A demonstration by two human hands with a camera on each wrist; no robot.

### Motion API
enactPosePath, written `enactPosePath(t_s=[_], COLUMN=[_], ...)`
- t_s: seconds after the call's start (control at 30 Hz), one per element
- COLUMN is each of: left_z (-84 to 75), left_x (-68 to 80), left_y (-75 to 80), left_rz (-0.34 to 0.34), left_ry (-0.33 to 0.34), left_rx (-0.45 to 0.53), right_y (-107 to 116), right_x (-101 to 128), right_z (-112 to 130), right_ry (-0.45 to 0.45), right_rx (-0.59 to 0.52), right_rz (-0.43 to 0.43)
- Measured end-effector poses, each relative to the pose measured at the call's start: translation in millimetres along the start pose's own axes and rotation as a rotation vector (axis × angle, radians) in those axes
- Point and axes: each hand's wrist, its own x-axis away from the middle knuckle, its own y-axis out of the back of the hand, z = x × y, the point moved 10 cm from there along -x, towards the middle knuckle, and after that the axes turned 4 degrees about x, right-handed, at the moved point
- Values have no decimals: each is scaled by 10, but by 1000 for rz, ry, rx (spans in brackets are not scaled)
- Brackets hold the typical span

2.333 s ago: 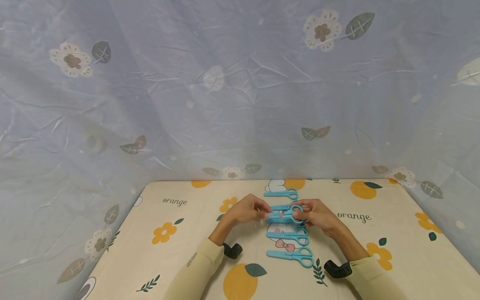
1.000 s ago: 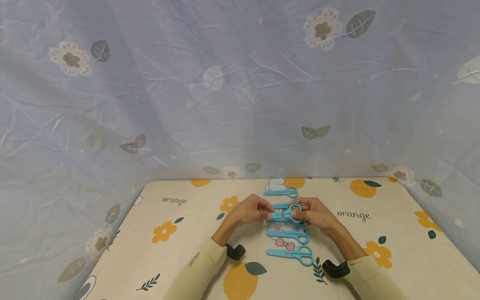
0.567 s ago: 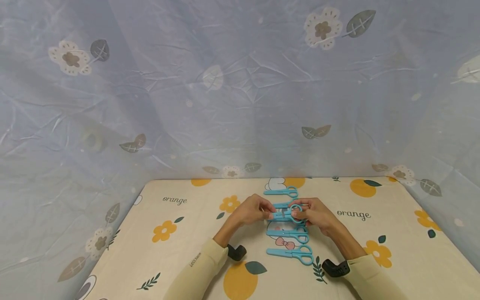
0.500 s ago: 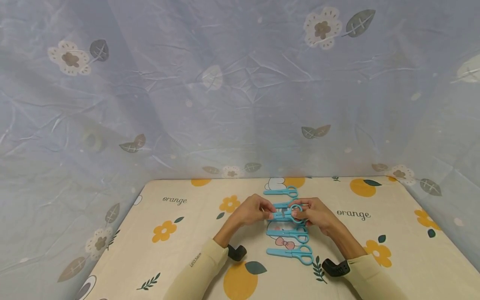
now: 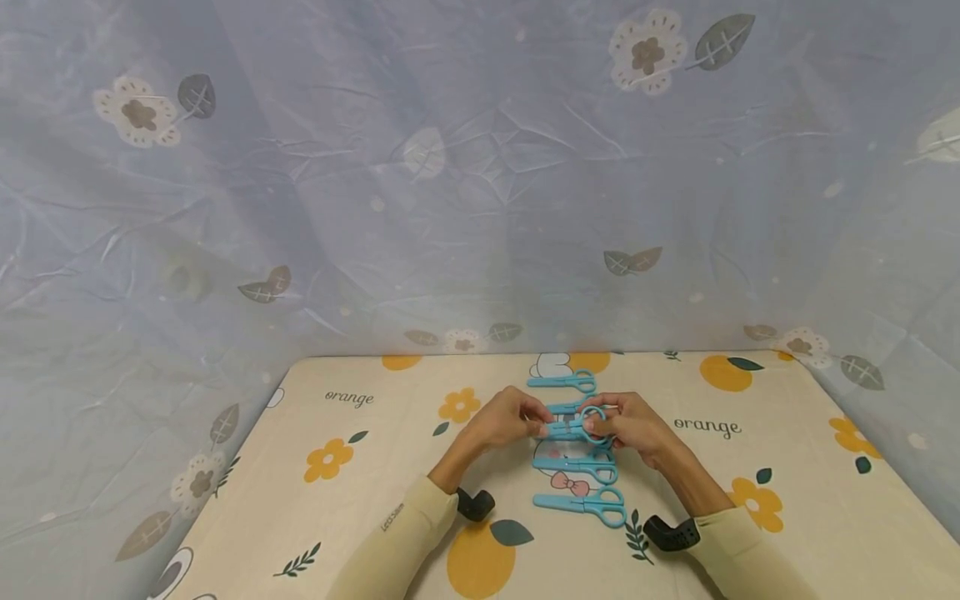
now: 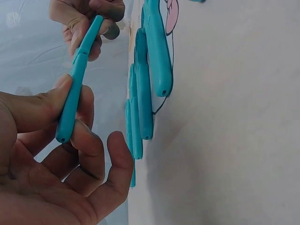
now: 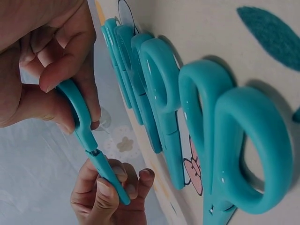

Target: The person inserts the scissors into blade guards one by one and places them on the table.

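My left hand (image 5: pixel 504 421) pinches the turquoise blade cover (image 6: pixel 72 105) of a pair of scissors between thumb and fingers. The same scissors (image 7: pixel 80 110) are gripped at the handle loops by my right hand (image 5: pixel 637 429). They are held level above the cloth, with the cover pointing left. In the right wrist view, a thin gap shows between cover and handle, so the cover is on most of the blade. More covered scissors lie below in a column, the nearest pair (image 5: pixel 581 505) closest to me and the farthest pair (image 5: pixel 558 382) at the back.
The table has a cream cloth (image 5: pixel 390 467) printed with oranges and flowers. Behind it hangs a grey-blue patterned curtain (image 5: pixel 480 250). Black wrist cameras (image 5: pixel 476 505) are worn on both forearms.
My left hand has shifted slightly right with the cover, and the grey strip of blade between cover and handle has narrowed. The right hand stays nearly still; the lying scissors have not moved.
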Motion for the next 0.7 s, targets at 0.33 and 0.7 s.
enactPosePath(t_s=[0.33, 0.7], left_z=[73, 115], left_x=[-1, -1], left_y=[-31, -43], left_rz=[10, 11], left_ry=[39, 66], left_rx=[151, 164], right_y=[-10, -65], right_x=[19, 26], right_z=[33, -24], right_ry=[22, -42], right_rx=[20, -32], right_rz=[-13, -3])
